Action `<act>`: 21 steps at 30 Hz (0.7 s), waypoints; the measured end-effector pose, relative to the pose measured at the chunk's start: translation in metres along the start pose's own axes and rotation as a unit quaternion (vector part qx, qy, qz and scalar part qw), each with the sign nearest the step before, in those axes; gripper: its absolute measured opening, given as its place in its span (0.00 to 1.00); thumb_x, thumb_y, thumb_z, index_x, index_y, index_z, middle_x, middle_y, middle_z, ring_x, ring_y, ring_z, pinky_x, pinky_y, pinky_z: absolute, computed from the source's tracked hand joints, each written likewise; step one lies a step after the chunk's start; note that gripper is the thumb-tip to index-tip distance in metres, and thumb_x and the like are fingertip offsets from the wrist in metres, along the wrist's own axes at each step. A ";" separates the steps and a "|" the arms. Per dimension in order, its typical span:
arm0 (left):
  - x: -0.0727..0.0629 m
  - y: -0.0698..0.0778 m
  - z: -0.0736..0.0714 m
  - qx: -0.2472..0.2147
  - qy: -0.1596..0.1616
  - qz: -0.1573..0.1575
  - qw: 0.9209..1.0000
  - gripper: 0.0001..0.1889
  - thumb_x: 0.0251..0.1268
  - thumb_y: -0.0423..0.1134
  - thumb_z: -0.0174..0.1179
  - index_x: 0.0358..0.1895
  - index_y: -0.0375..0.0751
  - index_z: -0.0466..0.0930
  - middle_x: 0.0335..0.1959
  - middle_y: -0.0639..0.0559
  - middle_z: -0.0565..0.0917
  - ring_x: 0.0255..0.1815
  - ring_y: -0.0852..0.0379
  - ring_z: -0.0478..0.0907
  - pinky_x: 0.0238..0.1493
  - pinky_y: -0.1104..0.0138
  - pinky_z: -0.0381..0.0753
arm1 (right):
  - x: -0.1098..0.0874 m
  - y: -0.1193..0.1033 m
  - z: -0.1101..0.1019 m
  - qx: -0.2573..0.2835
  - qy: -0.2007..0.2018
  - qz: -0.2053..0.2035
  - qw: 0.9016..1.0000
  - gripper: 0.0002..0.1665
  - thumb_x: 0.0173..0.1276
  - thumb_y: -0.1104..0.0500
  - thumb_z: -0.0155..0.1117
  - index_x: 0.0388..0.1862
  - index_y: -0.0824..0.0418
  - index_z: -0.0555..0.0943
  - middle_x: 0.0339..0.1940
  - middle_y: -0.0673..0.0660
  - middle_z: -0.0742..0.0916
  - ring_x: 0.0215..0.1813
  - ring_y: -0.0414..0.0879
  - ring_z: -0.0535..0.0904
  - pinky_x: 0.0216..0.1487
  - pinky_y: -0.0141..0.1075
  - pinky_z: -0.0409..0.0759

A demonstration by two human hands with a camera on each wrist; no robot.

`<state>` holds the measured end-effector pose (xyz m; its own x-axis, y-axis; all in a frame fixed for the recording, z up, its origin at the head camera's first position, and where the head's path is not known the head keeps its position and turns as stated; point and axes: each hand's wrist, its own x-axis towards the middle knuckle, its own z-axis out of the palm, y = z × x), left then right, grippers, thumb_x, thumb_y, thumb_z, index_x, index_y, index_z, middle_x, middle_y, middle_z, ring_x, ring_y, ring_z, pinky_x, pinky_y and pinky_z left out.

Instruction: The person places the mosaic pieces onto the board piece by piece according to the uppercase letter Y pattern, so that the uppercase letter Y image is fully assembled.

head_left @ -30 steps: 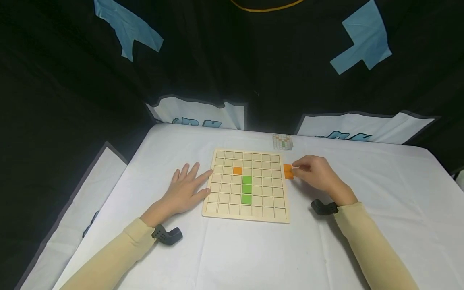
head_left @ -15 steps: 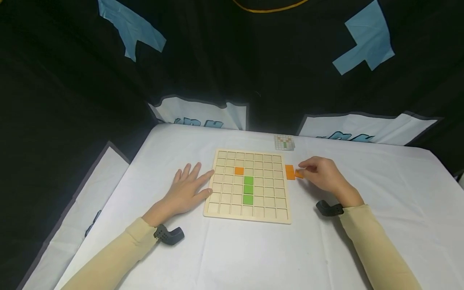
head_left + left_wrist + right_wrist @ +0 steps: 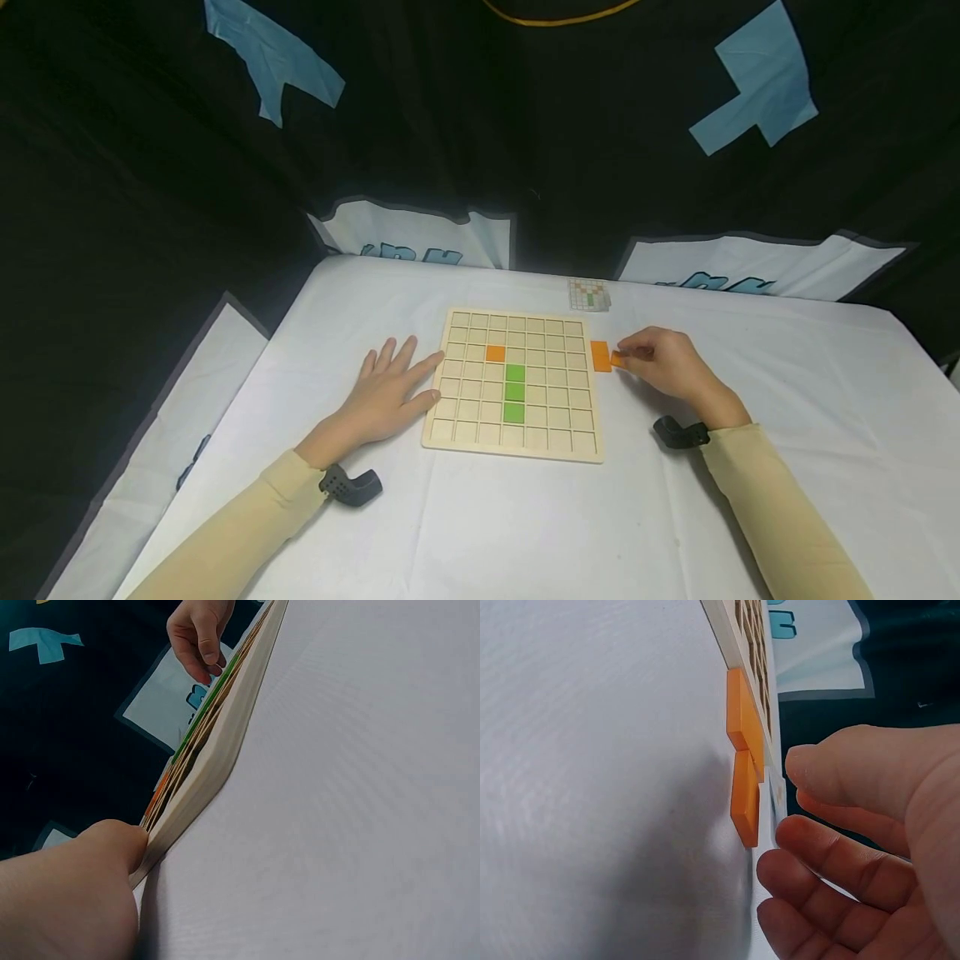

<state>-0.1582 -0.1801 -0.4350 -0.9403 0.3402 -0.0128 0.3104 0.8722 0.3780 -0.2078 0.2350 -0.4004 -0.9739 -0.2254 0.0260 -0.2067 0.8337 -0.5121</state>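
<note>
A square wooden grid board (image 3: 512, 439) lies on the white-covered table. In its cells sit one orange tile (image 3: 496, 353) and three green tiles (image 3: 514, 392) in a column. My left hand (image 3: 384, 396) is spread on the cloth, its thumb and index finger at the board's left edge. Beside the board's right edge lie orange tiles (image 3: 601, 356), side by side. Another orange tile (image 3: 745, 799) rests on the cloth just right of them. My right hand (image 3: 663, 364) hovers over that tile, thumb and fingers bent; the right wrist view shows a gap between fingertips and tile.
A small card (image 3: 588, 295) printed with a coloured grid lies behind the board's far right corner. Black curtains (image 3: 570, 150) with white panels and blue tape hang behind the table. A dark wrist device (image 3: 351, 487) sits on the left forearm, another (image 3: 680, 432) on the right.
My right hand has drawn one orange tile slightly right, away from the others by the board, then stayed nearly still. The left hand keeps its place. The view has shifted slightly.
</note>
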 end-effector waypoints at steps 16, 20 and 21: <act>0.000 0.002 -0.001 0.007 -0.002 -0.002 1.000 0.33 0.76 0.56 0.51 0.80 0.52 0.61 0.83 0.32 0.49 0.84 0.26 0.38 0.79 0.31 0.36 | -0.001 0.002 0.003 -0.001 0.004 -0.018 1.000 0.15 0.63 0.67 0.69 0.49 0.69 0.88 0.48 0.67 0.89 0.43 0.55 0.80 0.49 0.48 0.83; 0.000 0.002 -0.001 0.008 -0.003 -0.002 1.000 0.33 0.76 0.56 0.51 0.80 0.52 0.61 0.83 0.32 0.49 0.84 0.26 0.38 0.79 0.31 0.36 | 0.000 0.003 0.004 -0.005 0.003 -0.023 1.000 0.15 0.63 0.67 0.69 0.49 0.69 0.88 0.48 0.67 0.89 0.43 0.55 0.80 0.49 0.48 0.83; -0.001 0.002 -0.001 0.009 -0.002 -0.002 1.000 0.33 0.76 0.56 0.51 0.80 0.52 0.61 0.83 0.31 0.50 0.84 0.26 0.38 0.79 0.31 0.37 | 0.000 0.003 0.004 -0.005 0.002 -0.023 1.000 0.15 0.63 0.67 0.69 0.49 0.69 0.88 0.48 0.67 0.89 0.43 0.55 0.80 0.49 0.48 0.83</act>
<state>-0.1572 -0.1793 -0.4334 -0.9409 0.3382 -0.0176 0.3093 0.8794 0.3620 -0.2079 0.2356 -0.4057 -0.9636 -0.2617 0.0538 -0.2527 0.8271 -0.5020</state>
